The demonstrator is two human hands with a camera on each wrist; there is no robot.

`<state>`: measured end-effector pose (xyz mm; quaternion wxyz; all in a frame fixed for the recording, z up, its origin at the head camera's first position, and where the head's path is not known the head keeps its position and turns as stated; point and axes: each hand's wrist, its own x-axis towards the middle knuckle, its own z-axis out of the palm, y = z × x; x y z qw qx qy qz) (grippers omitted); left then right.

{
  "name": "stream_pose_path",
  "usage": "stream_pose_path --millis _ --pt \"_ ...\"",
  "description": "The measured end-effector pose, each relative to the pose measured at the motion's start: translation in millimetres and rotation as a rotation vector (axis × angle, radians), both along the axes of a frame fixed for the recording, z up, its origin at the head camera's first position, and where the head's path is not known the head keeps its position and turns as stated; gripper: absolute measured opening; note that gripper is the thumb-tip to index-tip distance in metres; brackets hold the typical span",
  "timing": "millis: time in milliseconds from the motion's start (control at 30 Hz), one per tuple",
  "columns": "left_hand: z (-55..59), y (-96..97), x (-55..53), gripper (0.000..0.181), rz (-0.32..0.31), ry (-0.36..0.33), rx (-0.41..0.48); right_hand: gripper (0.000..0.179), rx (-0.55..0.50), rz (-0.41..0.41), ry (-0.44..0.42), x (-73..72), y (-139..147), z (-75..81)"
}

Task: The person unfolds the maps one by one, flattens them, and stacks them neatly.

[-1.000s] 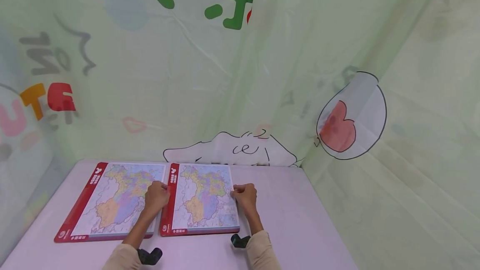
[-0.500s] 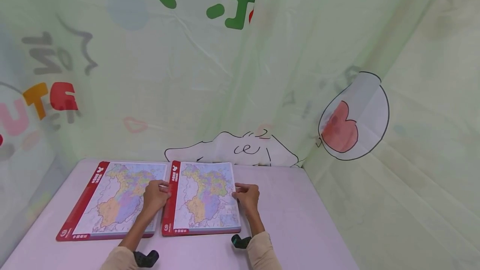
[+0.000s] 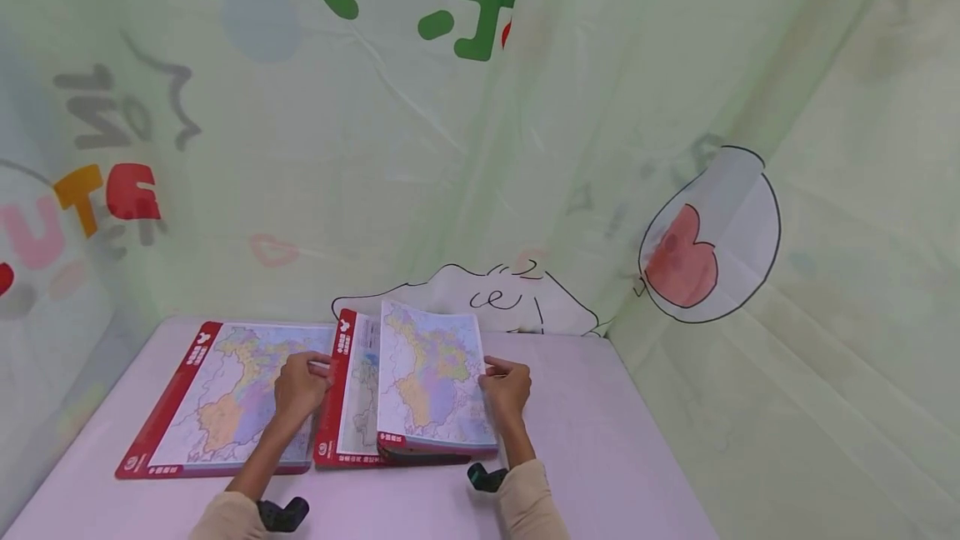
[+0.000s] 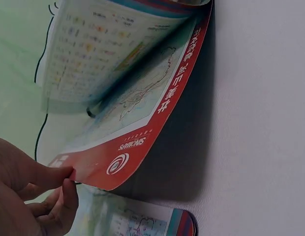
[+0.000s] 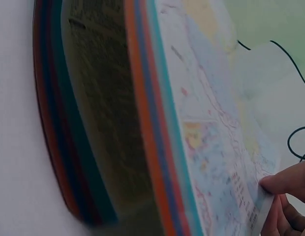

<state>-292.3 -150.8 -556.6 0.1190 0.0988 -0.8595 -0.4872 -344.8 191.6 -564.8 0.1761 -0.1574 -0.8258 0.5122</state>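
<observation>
In the head view, a folded map [image 3: 431,382] with a red left border is held partly unfolded between both hands. My left hand [image 3: 302,386] pinches its red-bordered edge between thumb and fingers; the left wrist view shows this red corner [image 4: 106,169], with a round logo, lifted off the table. At the opposite edge, my right hand [image 3: 510,387] pinches the colourful upper leaf [image 5: 216,123] between thumb and fingers. That leaf is raised and shifted right, exposing a paler inner panel [image 3: 365,407]. Striped leaf edges curve apart in the right wrist view.
A second red-bordered map [image 3: 232,407] lies flat to the left, partly under my left forearm. The pale table [image 3: 585,457] extends to the right. A printed cloth [image 3: 450,190] hangs behind and along the sides. Dark straps sit on both wrists.
The right-hand map was folded flat; its upper leaf now stands lifted and moved right, uncovering the inside panel. My left hand has shifted slightly left with the red edge, my right hand slightly right.
</observation>
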Motion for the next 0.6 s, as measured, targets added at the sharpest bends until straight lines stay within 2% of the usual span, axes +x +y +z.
stream_pose_path --millis 200,433,600 --pt "2.3 -17.8 2.7 0.027 0.03 0.029 -0.026 0.036 0.019 -0.077 0.006 -0.7 11 6.3" --pt "0.0 -40.4 5.1 0.029 0.056 0.033 -0.053 0.036 0.016 -0.118 0.003 1.8 22 14.1" --pt "2.3 -57.8 10.2 0.031 0.071 0.003 -0.058 0.036 0.011 -0.16 0.019 3.0 32 18.1"
